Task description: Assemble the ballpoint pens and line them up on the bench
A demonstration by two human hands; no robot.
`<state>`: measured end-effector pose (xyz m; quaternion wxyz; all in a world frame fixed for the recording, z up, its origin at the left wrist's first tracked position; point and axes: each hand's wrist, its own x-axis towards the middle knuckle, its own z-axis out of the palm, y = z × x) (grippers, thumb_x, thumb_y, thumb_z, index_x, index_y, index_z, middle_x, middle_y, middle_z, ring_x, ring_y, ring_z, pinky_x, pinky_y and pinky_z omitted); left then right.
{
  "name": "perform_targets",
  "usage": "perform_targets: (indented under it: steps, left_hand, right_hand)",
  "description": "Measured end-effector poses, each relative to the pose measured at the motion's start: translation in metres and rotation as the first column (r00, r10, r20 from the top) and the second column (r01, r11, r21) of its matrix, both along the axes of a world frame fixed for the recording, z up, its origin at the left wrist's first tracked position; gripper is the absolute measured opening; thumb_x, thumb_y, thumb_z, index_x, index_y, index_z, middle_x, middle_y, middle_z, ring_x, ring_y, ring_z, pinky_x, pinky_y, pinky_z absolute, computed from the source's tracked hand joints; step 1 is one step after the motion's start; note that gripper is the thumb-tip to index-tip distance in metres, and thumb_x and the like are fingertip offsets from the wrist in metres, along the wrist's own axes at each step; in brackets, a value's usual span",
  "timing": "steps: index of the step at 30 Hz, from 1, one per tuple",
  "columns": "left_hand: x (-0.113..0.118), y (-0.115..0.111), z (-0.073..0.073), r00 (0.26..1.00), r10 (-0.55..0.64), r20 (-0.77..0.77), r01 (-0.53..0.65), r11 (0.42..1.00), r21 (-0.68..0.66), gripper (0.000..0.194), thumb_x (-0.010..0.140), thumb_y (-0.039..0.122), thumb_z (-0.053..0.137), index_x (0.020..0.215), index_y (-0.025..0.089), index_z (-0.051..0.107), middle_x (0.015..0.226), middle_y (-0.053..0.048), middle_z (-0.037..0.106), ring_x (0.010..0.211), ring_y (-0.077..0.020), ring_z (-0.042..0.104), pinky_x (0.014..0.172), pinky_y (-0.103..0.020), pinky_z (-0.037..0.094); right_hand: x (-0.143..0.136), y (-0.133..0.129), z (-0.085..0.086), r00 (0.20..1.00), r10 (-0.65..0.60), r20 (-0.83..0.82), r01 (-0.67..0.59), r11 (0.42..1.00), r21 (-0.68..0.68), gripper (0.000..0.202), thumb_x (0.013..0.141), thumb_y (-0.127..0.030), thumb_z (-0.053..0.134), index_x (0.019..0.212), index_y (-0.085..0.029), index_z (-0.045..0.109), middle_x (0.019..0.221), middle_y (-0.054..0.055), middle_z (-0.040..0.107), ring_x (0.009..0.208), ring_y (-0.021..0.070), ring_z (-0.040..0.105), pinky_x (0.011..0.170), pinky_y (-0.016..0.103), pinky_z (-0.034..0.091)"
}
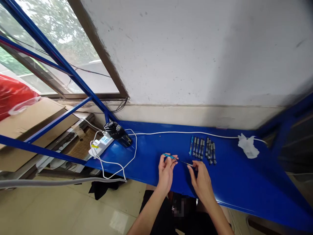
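Note:
Above the front part of the blue table, my left hand (166,169) is closed on a slim blue pen (168,156). To its right, my right hand (201,176) pinches the light-coloured end of a thin pen refill (184,162). The refill's dark length runs toward the blue pen; whether its tip sits inside the barrel is too small to tell. Just beyond my right hand lies a row of several dark pens (203,148), side by side, with another blue pen (191,146) at the row's left end.
On the blue table (234,182), a crumpled white tissue (248,146) lies at the right. A black device (118,133) rests by a white power strip (101,145) at the left, with a looped white cable (134,153). Blue frame bars (80,83) rise at the left; a wall stands behind.

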<state>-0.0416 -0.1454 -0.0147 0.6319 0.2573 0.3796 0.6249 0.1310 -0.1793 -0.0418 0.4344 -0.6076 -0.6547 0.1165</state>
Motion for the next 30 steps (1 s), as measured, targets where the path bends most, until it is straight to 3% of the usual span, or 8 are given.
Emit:
perform_targets:
  steps: [4,12,22,26,30]
  left_hand:
    - [0.004,-0.003,0.003,0.994,-0.060,-0.096,0.064,0.997,0.039,0.038,0.096,0.052,0.080,0.114,0.022,0.066,0.113,-0.012,0.082,0.108,-0.0251,0.078,0.099,-0.040,0.056]
    - [0.005,-0.007,0.013,0.919,-0.223,-0.323,0.260,0.963,0.073,0.027,0.097,0.043,0.079,0.108,0.018,0.075,0.115,-0.014,0.083,0.112,-0.0292,0.078,0.107,-0.044,0.055]
    - [0.001,-0.004,0.001,0.900,-0.234,-0.368,0.276,0.959,0.064,0.029,0.097,0.043,0.080,0.111,0.018,0.081,0.110,-0.011,0.082,0.104,-0.0250,0.075,0.101,-0.037,0.055]
    - [0.001,-0.004,-0.001,0.887,-0.252,-0.387,0.300,0.951,0.070,0.030,0.097,0.044,0.079,0.111,0.018,0.081,0.109,-0.011,0.082,0.104,-0.0248,0.075,0.099,-0.036,0.055]
    - [0.000,-0.004,-0.002,0.880,-0.248,-0.406,0.308,0.947,0.089,0.030,0.098,0.044,0.078,0.111,0.017,0.081,0.109,-0.010,0.082,0.104,-0.0248,0.075,0.099,-0.035,0.055]
  right_hand:
    - [0.000,0.000,-0.003,0.998,0.062,-0.011,-0.062,0.998,0.001,0.014,0.111,-0.038,0.055,0.117,-0.026,0.059,0.115,0.011,0.068,0.100,0.0266,0.068,0.089,0.044,0.059]
    - [0.000,-0.001,0.005,0.990,0.129,-0.056,-0.128,0.992,0.011,0.014,0.112,-0.036,0.052,0.117,-0.027,0.061,0.110,0.010,0.069,0.101,0.0256,0.070,0.087,0.040,0.059]
    - [0.003,-0.005,0.011,0.981,0.193,-0.009,-0.193,0.980,-0.048,0.027,0.114,-0.035,0.045,0.130,-0.027,0.066,0.112,0.010,0.073,0.104,0.0268,0.072,0.092,0.042,0.057]
    - [0.001,-0.005,0.012,0.989,0.145,-0.043,-0.145,0.989,-0.013,0.022,0.112,-0.040,0.053,0.121,-0.025,0.065,0.102,0.008,0.072,0.093,0.0241,0.071,0.085,0.038,0.058]
    - [0.001,-0.005,0.013,0.980,0.197,-0.014,-0.197,0.980,-0.009,0.018,0.114,-0.031,0.050,0.117,-0.025,0.066,0.101,0.007,0.071,0.091,0.0216,0.070,0.083,0.035,0.054]
